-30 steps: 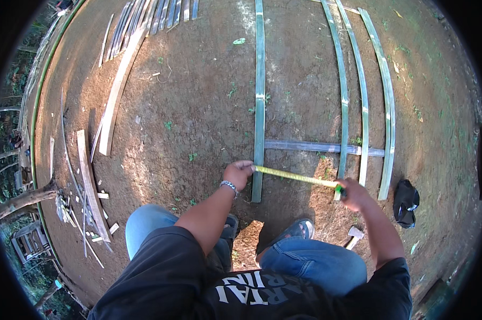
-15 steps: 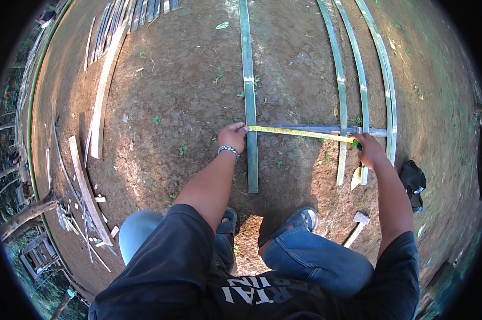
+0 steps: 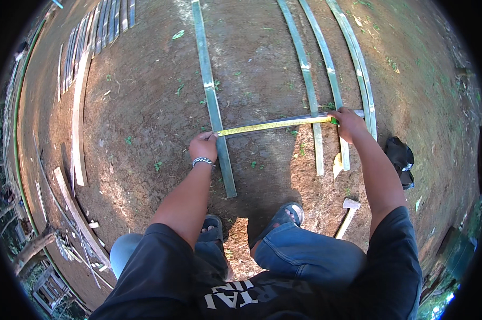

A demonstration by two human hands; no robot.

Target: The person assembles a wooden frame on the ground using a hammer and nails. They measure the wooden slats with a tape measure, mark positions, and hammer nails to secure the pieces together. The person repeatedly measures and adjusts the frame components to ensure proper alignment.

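Observation:
My left hand pinches the free end of a yellow tape measure at the left edge of a long green bamboo slat. To the right, my right hand is closed round the tape's case, whose green part shows at the fingers. The blade stretches between my hands, just along a crosspiece on the ground, and passes over a second slat. My right hand covers part of a third slat. Farther right lies a pair of slats side by side.
A hammer-like tool with a pale handle lies by my right knee. Beyond my right forearm is a black bag-like object. Long wooden strips, offcuts and a bundle of slats lie on the dirt at left.
The view has shifted, so the slats appear farther left. My right hand has moved away from me with the tape case, bringing the blade closer to the crosspiece. Both hands keep their hold.

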